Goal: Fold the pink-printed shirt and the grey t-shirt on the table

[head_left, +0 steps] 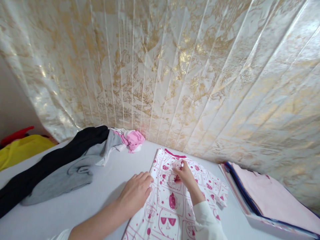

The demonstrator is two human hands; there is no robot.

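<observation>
A white garment with pink printed figures and a dark pink neckline [172, 201] lies on the white surface, one short sleeve spread to the right. My left hand [137, 190] rests at its left edge, fingers together, with the fingertips on the cloth. Over the upper part of the garment, my right hand [184, 174] has its thumb and index finger close together in a pinch at the print. Whether cloth is caught between those fingers is too small to tell.
Black [57, 156] and grey clothes [67, 180] lie at the left, with a pink bundle [135, 139] behind. Yellow cloth [25, 150] sits at the far left. Folded clothes with light pink on top [272, 196] stand at the right. A white-gold curtain [160, 66] hangs behind.
</observation>
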